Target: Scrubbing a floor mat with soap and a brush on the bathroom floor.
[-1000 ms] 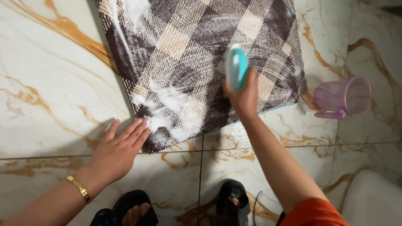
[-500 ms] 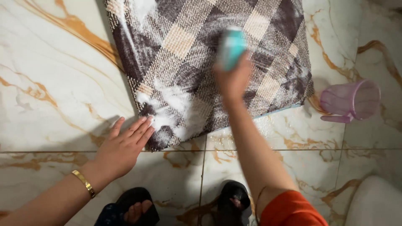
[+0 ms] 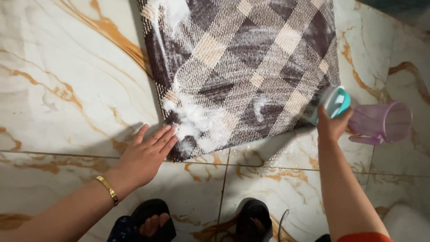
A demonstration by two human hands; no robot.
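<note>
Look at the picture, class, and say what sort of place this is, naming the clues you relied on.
Probably a home washing area or bathroom floor. Clues: glossy marble-patterned floor tiles, a checked cloth spread flat and covered in soap foam, and a pink plastic mug lying on its side.

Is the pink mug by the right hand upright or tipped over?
Tipped over. The pink mug lies on its side on the floor, mouth facing right, handle underneath. Its contents cannot be told.

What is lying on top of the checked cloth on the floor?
White soap foam sits on the checked cloth, mostly near the left hand. The right hand holds a teal brush at its edge. The floor beneath is hidden.
</note>
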